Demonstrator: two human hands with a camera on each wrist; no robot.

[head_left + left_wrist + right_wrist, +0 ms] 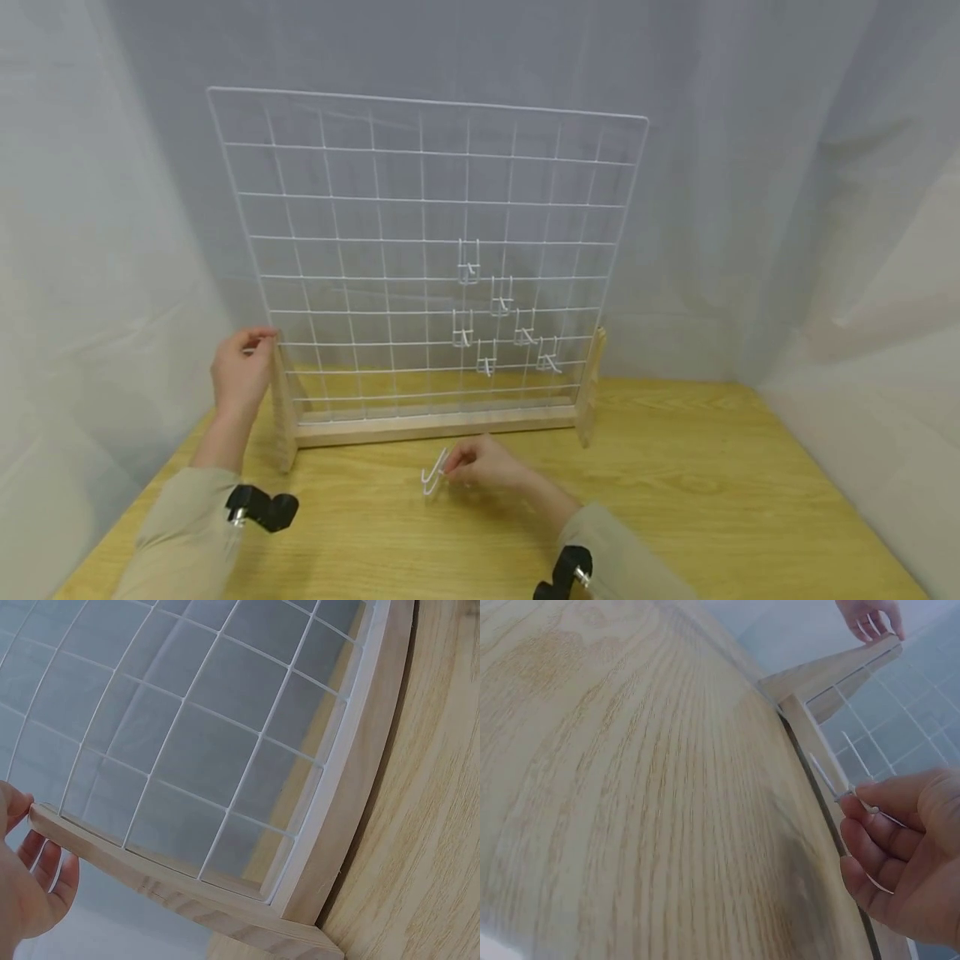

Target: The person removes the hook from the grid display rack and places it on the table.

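A white wire grid panel (427, 102) stands upright in a wooden stand (435, 428). At the stand's left side, my left hand (242, 371) pinches the top end of the wooden upright (172, 892) between thumb and fingers. My right hand (486, 463) is low in front of the stand's base, pinching a white wire hook (432, 480) between thumb and fingertips. Two prongs of this hook (825, 775) point away from the fingers in the right wrist view. Several similar hooks (469, 270) hang on the right half of the grid, at different heights.
The stand rests on a yellowish wood-grain table (675, 467). Pale curtains (750, 208) hang behind and at both sides. The right wooden upright (590, 387) holds the grid's other edge. Each sleeve (180, 533) carries a black wrist mount (262, 508).
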